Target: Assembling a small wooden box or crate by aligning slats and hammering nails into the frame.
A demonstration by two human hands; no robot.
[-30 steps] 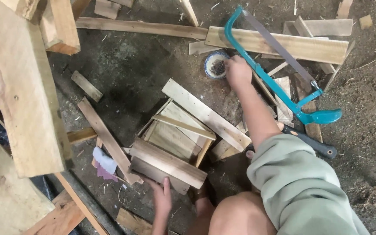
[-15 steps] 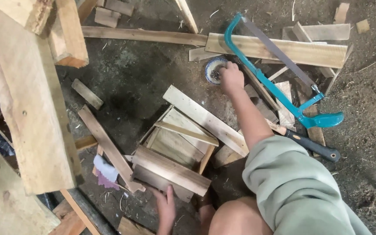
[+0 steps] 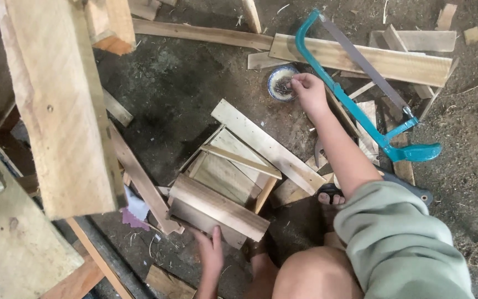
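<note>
Where fingers dip: bowl (image 3: 281, 83) contents unclear

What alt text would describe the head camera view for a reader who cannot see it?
A person's right hand reaches into a small round bowl of nails while the left hand steadies a half-built pale wooden box on the dirt floor. A teal-framed hacksaw lies on scattered planks nearby.

I have my right hand (image 3: 307, 88) stretched far forward on a nearly straight bare arm, sleeve bunched near the shoulder, fingers curled together in a pinch, knuckles up. My left hand (image 3: 211, 252) sits low and close to my body, palm down, fingers pointing forward and loosely spread.
</note>
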